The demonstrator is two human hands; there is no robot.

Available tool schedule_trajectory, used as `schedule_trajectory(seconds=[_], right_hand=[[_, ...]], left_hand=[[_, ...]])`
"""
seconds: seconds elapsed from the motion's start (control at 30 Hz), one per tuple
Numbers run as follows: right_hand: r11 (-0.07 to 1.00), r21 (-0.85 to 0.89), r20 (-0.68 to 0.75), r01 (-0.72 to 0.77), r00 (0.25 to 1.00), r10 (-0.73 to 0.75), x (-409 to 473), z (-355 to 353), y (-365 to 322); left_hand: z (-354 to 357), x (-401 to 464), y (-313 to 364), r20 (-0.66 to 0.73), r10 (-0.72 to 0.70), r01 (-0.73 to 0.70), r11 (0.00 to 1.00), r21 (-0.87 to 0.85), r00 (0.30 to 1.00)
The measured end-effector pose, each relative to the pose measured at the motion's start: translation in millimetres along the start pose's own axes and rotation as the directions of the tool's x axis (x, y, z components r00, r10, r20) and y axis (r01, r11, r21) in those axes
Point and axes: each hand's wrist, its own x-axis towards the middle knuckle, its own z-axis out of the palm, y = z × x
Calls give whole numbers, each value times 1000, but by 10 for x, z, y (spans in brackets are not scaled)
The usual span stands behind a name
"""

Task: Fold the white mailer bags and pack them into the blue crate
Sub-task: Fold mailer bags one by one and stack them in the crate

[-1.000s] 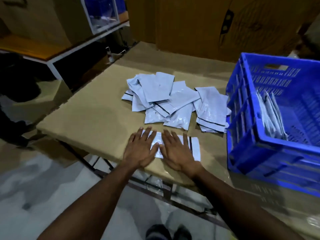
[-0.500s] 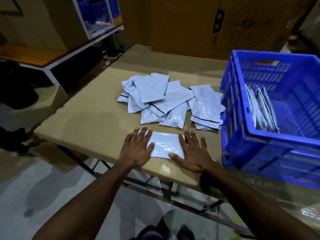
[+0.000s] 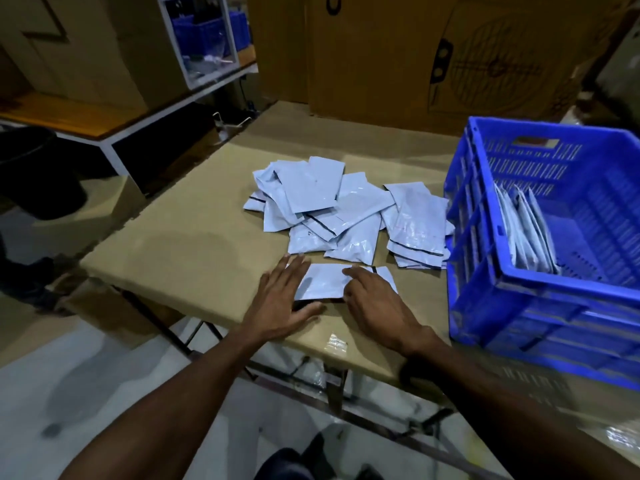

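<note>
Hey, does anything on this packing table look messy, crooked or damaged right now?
Nothing looks damaged or spilled. The unfolded mailer bags lie in a loose, overlapping heap at mixed angles rather than a neat stack. The bag being folded sits near the table's front edge under both hands. Packed bags lean upright inside the blue crate.
</note>
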Motion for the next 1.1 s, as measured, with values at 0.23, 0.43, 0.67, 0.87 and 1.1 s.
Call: schedule_trajectory(seconds=[0.23,0.43,0.67,0.87,1.1], right_hand=[[879,-209,114,428,903,-413,-36,-210,-135],[850,-341,282,402,906,-316,124,-201,-116],[984,-177,207,38,978,0,606,-797,6],[953,127,-90,-276,953,288,834,-1521,450],[882,239,-273,-407,843,463,792,-2185,769]], left_hand=[[28,131,-95,190,-66,51,995,81,980],[27,143,-78,176,-48,60,996,-63,983],[130,150,54,-79,-190,175,970,-166,979],[248,253,300,33,-205,205,979,-1,978],[502,505,667,104,-87,74,990,117,991]])
